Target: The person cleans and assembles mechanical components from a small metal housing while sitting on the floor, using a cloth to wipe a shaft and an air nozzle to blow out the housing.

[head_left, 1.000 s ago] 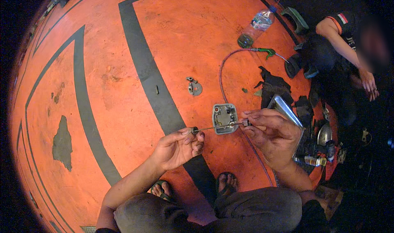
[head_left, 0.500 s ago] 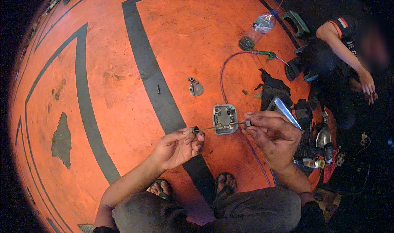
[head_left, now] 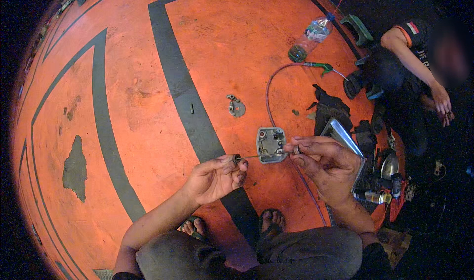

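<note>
My left hand (head_left: 213, 179) pinches a small dark cylindrical piece between thumb and forefinger, its other fingers curled. A thin metal rod (head_left: 256, 155) runs from this piece toward my right hand (head_left: 331, 166). There, the thumb and fingers close on a small dark metal piece (head_left: 297, 150) at the rod's right end. Whether the rod passes into that piece I cannot tell. Just beyond the rod, a grey metal engine cover (head_left: 271, 138) lies hollow side up on the orange floor. Farther away sits a small toothed metal part with an arm (head_left: 236, 106).
A small dark pin (head_left: 192, 108) lies on the black floor stripe. A hose with a green nozzle (head_left: 323, 67) curves past a plastic bottle (head_left: 311, 38). Dark rags (head_left: 331, 105), a shiny metal panel (head_left: 345, 136) and a small bottle (head_left: 374, 196) lie right. Another person (head_left: 410, 53) sits far right.
My right fingers have shifted slightly around the small metal piece, which has turned between them. My left hand keeps its pinch in nearly the same place.
</note>
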A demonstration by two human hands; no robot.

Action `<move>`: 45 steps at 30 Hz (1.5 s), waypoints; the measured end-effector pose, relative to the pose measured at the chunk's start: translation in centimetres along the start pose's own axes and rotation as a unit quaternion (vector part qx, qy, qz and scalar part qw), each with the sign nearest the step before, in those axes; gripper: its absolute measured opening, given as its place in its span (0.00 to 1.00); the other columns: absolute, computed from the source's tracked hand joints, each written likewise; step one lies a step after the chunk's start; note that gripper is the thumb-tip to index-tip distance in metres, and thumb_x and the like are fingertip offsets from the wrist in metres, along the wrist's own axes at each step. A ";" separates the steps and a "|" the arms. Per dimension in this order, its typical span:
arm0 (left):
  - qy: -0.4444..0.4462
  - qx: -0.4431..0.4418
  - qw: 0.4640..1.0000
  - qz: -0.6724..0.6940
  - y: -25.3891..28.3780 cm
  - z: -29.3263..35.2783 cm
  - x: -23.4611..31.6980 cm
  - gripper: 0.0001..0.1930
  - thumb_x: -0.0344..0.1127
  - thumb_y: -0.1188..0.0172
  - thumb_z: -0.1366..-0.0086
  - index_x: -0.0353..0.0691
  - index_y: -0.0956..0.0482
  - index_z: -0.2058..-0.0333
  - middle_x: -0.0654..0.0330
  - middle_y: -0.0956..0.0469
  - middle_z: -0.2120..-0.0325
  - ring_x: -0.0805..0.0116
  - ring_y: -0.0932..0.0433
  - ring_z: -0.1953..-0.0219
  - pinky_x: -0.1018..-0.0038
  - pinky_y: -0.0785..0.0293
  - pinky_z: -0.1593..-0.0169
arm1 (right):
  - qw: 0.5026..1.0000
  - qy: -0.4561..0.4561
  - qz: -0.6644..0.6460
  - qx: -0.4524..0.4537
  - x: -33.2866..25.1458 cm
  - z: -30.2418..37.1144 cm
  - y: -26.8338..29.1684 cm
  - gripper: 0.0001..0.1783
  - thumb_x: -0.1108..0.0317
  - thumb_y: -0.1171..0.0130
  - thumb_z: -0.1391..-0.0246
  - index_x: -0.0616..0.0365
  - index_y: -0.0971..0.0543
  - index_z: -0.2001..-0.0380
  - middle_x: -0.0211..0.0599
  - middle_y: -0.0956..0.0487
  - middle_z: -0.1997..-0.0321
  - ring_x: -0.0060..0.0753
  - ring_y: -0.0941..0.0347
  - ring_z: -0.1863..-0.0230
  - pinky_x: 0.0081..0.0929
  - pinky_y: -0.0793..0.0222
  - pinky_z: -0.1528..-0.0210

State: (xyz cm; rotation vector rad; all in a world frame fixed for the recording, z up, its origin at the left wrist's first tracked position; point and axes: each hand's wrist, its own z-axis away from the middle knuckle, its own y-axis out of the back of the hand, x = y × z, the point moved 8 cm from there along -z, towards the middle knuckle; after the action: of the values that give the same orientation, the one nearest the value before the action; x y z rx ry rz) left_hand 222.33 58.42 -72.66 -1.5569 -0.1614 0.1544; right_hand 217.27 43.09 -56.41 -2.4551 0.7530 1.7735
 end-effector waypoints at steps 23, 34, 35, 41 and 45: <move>-0.001 -0.008 1.000 0.007 0.0 -0.1 0.3 0.14 0.38 0.55 0.29 0.40 0.30 0.74 0.56 0.28 0.57 0.67 0.27 0.59 0.72 0.30 0.50 | 0.997 -0.028 -0.077 0.008 0.0 -0.3 0.6 0.09 0.86 0.37 0.50 0.68 0.21 0.64 0.51 0.18 0.60 0.40 0.19 0.57 0.32 0.18 0.57; -0.001 -0.016 1.000 0.005 0.0 -0.1 0.2 0.14 0.37 0.55 0.29 0.39 0.30 0.74 0.54 0.27 0.57 0.67 0.27 0.59 0.72 0.29 0.50 | 1.000 -0.014 -0.020 -0.013 -0.2 -0.2 0.4 0.12 0.86 0.34 0.54 0.67 0.19 0.64 0.48 0.17 0.61 0.38 0.18 0.58 0.31 0.19 0.56; 0.001 -0.016 1.000 0.007 0.1 -0.1 0.2 0.14 0.37 0.55 0.29 0.39 0.30 0.74 0.54 0.27 0.57 0.67 0.27 0.58 0.73 0.29 0.49 | 1.000 -0.011 -0.024 -0.010 -0.3 -0.2 0.4 0.12 0.85 0.33 0.54 0.67 0.19 0.64 0.48 0.17 0.61 0.38 0.18 0.58 0.31 0.19 0.55; 0.000 -0.016 1.000 0.008 0.2 0.1 0.2 0.14 0.37 0.55 0.29 0.38 0.29 0.74 0.54 0.27 0.56 0.66 0.26 0.58 0.73 0.28 0.49 | 0.999 -0.002 0.029 -0.016 -0.6 -0.2 0.5 0.12 0.83 0.31 0.56 0.64 0.18 0.65 0.45 0.16 0.62 0.37 0.17 0.59 0.30 0.20 0.55; 0.009 -0.016 1.000 0.013 0.1 0.0 0.0 0.14 0.37 0.56 0.29 0.38 0.29 0.74 0.54 0.27 0.56 0.66 0.26 0.58 0.72 0.29 0.49 | 0.996 0.020 0.077 -0.044 -1.1 -0.2 0.4 0.11 0.81 0.31 0.54 0.65 0.20 0.65 0.48 0.17 0.63 0.40 0.18 0.58 0.33 0.20 0.56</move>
State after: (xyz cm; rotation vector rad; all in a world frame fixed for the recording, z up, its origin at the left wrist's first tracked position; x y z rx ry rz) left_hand 222.32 58.38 -72.72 -1.5931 -0.1297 0.1589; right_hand 217.01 43.05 -55.24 -2.5600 0.9100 1.8502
